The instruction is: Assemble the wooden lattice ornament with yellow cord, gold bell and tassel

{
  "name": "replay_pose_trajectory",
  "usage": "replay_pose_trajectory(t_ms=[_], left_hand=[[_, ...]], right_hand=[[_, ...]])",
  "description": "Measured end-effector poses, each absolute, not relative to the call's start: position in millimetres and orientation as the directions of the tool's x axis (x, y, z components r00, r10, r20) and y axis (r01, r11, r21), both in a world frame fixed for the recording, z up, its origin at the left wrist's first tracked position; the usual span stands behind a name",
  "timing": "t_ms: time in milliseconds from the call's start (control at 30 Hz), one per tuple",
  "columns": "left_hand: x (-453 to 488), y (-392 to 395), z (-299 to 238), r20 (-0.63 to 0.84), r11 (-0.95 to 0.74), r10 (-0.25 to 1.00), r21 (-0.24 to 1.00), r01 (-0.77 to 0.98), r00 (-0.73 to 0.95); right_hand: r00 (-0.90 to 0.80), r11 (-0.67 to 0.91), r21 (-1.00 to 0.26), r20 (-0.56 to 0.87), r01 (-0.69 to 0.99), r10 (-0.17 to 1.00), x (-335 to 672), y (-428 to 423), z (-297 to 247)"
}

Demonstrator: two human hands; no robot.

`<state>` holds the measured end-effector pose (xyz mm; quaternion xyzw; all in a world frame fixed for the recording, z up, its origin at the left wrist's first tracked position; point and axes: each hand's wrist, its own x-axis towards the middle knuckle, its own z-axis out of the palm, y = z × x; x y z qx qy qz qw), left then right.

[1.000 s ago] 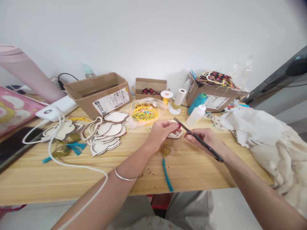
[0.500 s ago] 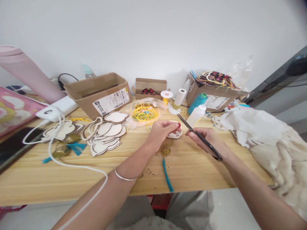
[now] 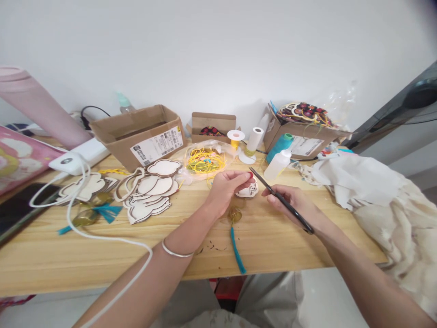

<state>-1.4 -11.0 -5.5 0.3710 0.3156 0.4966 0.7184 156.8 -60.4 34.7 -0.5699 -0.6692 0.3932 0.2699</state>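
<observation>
My left hand (image 3: 229,184) reaches over the middle of the table, thumb and fingers pinched on a small red piece (image 3: 251,175). Just below those fingertips is a pale wooden tag (image 3: 247,189) with a cut-out pattern, partly covered by the hand. My right hand (image 3: 290,200) grips black-handled scissors (image 3: 285,201), their narrow tip close to the red piece. I cannot tell whether the tip touches it. Nearer the table's front, an olive see-through bell (image 3: 235,214) lies with a teal tassel (image 3: 236,250) trailing from it.
Pale wooden cutouts (image 3: 152,191) are piled at left, near a white cable (image 3: 102,237). Behind are a cardboard box (image 3: 136,132), yellow cords (image 3: 206,160) in a plastic bag, a teal thread spool (image 3: 280,148) and a white squeeze bottle (image 3: 277,164). Cream cloth (image 3: 368,191) covers the right side.
My left hand has lifted slightly off the wooden tag, showing more of its pattern. The scissors' tip has come closer to the red piece. The view has shifted slightly.
</observation>
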Motion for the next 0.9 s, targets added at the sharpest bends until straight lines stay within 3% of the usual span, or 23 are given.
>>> replay_pose_trajectory(t_ms=[900], left_hand=[[0, -13, 0, -0.145, 0.279, 0.951, 0.786, -0.552, 0.274]], right_hand=[[-0.191, 0.064, -0.851, -0.043, 0.520, 0.981, 142, -54, 18]])
